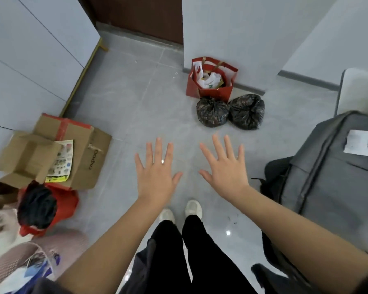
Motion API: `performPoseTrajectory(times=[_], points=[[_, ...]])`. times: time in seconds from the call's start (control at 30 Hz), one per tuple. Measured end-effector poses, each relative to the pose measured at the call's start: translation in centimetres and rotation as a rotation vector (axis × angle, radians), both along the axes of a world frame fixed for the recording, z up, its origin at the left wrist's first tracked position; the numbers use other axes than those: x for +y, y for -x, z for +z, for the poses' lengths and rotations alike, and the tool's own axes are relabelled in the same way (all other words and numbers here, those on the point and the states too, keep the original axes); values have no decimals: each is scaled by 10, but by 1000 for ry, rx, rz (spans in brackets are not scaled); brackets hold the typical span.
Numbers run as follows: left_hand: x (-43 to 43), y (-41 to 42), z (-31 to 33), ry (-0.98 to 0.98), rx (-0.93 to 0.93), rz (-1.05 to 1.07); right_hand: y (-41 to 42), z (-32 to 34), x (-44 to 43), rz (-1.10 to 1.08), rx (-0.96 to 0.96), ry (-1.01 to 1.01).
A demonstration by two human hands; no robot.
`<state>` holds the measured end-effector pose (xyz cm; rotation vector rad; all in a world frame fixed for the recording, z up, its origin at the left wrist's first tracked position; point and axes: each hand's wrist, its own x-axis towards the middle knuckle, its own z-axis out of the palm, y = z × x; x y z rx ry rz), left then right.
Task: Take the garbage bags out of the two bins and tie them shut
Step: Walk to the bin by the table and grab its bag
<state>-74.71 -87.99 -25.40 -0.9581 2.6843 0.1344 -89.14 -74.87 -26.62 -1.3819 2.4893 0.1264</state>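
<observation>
A person stands with the left hand (157, 177) and the right hand (225, 172) held out over the grey floor (136, 102), palms down, fingers straight and spread, gripping nothing. Ahead of them, the first garbage bag (211, 112) sits touching the second garbage bag (248, 111), both pressed against the front of a red paper carrier (212, 93) at the foot of a wall corner (221, 39).

Both sacks look soft and slack, likely light for their bulk. The thin film would probably crumple in a grip and could tear on anything sharp inside. The gathered neck at the top of each is the sensible place to take hold.

They are glossy black, rounded and lumpy, with pale contents faintly showing through. Each mouth appears puckered shut, which suggests the tying is done. No bin is in view. Flattened cardboard boxes (51, 149) lie to the left, and a grey luggage case (338, 166) lies to the right.
</observation>
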Motion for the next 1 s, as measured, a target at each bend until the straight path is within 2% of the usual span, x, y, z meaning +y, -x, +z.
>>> performPoseTrajectory(times=[0.27,0.47,0.63,1.0], points=[[108,-96,12,72,116,50,-93,18,86,-13,58,128],[204,-182,15,68,157,75,-181,18,192,-29,125,189],[292,-245,27,77,163,94,-243,30,282,17,106,183],[480,-275,19,63,147,215,-256,28,452,150,94,104]])
